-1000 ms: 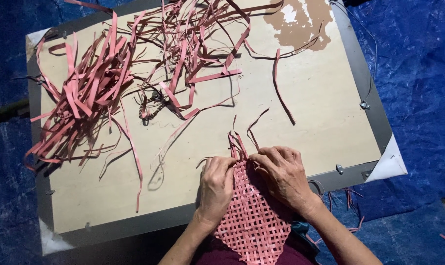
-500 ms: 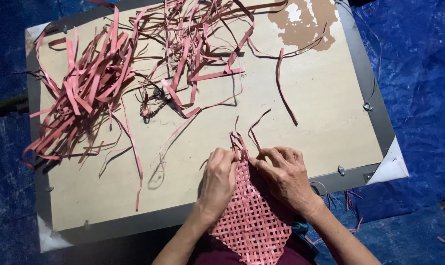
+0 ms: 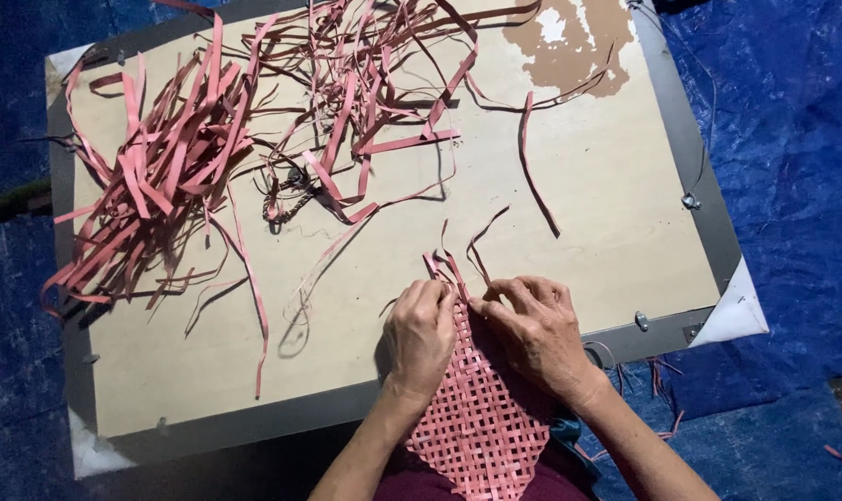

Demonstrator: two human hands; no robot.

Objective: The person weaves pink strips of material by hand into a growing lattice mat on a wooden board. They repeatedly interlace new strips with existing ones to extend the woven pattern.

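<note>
Left hand (image 3: 423,334) presses fingers down on top edge of pink woven mat (image 3: 481,422), pinching loose strip ends (image 3: 449,264). Right hand (image 3: 532,329) just beside it, fingertips gripping same edge. Mat runs from under both hands back toward the body. Beyond hands: wooden board (image 3: 588,186); far left, pile of pink strips (image 3: 189,158). Blue tarp (image 3: 792,139) around.

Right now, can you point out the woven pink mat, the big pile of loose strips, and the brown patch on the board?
woven pink mat (image 3: 481,427): head view, middle of its open lattice.
pile of loose strips (image 3: 166,176): head view, thick of the bundle.
brown patch (image 3: 583,46): head view, its brown area, board's far corner.
</note>
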